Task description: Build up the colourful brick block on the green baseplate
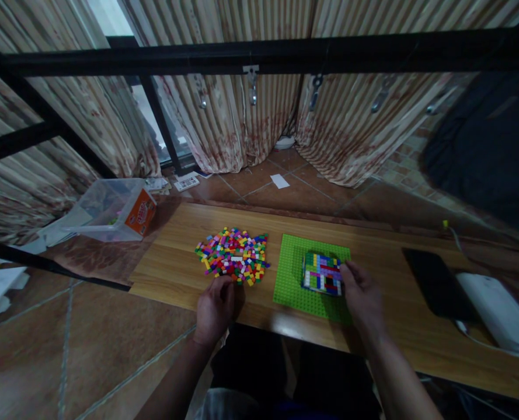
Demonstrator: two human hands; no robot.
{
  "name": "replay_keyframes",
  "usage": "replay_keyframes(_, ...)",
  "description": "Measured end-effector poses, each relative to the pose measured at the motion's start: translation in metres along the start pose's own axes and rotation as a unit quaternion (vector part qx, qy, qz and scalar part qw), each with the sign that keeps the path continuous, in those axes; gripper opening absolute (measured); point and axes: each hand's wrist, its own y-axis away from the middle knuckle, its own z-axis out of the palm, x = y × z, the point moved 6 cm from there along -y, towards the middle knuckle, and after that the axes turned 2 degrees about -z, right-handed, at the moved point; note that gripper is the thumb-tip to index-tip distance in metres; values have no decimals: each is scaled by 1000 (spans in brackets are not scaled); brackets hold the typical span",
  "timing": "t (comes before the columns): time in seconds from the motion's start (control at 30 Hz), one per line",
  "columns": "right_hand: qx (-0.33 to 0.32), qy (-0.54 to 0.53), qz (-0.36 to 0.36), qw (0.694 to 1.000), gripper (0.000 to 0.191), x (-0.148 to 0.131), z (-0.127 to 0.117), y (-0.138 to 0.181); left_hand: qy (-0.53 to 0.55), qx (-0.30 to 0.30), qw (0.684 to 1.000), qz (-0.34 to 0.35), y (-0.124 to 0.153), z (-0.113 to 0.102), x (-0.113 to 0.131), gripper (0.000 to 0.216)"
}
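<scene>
A block-shaped build of coloured toy bricks [321, 273] sits on a green studded baseplate [289, 262]. My right hand [362, 294] is at the build's right edge, thumb and fingers closed against that side. To the left lies a loose pile of small toy bricks [237, 252] in many colours. My left hand [215, 304] rests at the near edge of this pile with its fingers curled together. Whatever the left fingertips hold, if anything, is hidden from view.
The wooden table [167, 256] carries a black tablet-like slab [436, 283] and a white box-like device [498, 312] with a cable at the right. A clear plastic bin [97, 213] with an orange label stands beyond the left end. A black metal bar [277, 55] crosses above.
</scene>
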Motion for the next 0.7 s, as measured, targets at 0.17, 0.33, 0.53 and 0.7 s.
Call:
replay_keyframes(0.17,-3,65,-42,997,54,-11,3,2,9,6,1000,-1,0,-2,2,16)
replay_keyframes(0.33,-1,103,-70,992,53,-13,7,7,10,-2,1000,-9,0,-1,1,15)
replay_keyframes(0.53,7,128,-84,988,52,-15,10,10,15,3,1000,-11,1,1,-2,15)
replay_keyframes(0.7,-18,134,-78,988,54,-12,8,6,15,4,1000,3,2,2,-2,13)
